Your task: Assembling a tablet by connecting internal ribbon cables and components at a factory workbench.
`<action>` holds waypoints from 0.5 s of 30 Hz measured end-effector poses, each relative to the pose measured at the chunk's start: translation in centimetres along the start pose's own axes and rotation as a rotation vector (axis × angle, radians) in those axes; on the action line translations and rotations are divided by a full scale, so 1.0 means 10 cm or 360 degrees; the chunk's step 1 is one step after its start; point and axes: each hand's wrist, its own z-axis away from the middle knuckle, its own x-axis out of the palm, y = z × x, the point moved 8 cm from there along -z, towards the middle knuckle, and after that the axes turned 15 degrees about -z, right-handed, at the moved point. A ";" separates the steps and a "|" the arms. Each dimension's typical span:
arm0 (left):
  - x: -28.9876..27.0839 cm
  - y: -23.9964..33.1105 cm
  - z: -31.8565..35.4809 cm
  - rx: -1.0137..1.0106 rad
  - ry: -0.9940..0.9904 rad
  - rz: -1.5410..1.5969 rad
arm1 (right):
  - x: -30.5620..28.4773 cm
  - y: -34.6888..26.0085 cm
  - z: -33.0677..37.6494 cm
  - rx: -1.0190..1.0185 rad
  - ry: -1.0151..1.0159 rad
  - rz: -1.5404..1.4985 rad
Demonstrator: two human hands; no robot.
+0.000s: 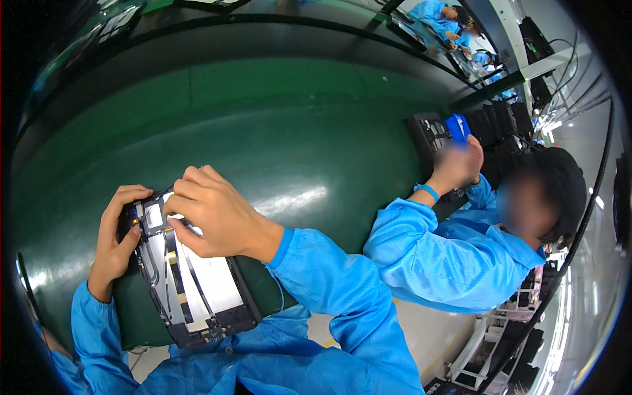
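The left hand [117,237] is curled around the far left edge of an opened flat device [187,276], a dark-framed panel with a pale metal inner plate and thin dark cables running along it; the fingers wrap over the top corner while the thumb presses against the frame's side, so the hand grips the device. The right hand [209,212] is half closed, its fingertips bent down onto the upper end of the panel, touching the small parts there. Both forearms, in bright blue sleeves, come in from the lower edge, the right one crossing over the device's right side. The device lies tilted at the near edge of the green surface [283,131], directly beneath both hands. To the right, a co-worker in the same blue clothing reaches a hand [457,164] toward dark trays [428,131], with a blue object [457,126] just above it.
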 end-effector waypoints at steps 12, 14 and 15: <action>0.02 -0.10 0.08 0.0135 -0.0063 -0.0003 | 0.04 -0.06 -0.08 0.0130 -0.0178 0.0107; 0.02 -0.05 0.05 0.0175 -0.0096 -0.0018 | 0.00 -0.09 -0.09 0.0193 -0.0153 0.0138; 0.01 -0.05 0.05 0.0153 -0.0113 0.0003 | 0.00 -0.10 -0.10 0.0225 -0.0141 0.0116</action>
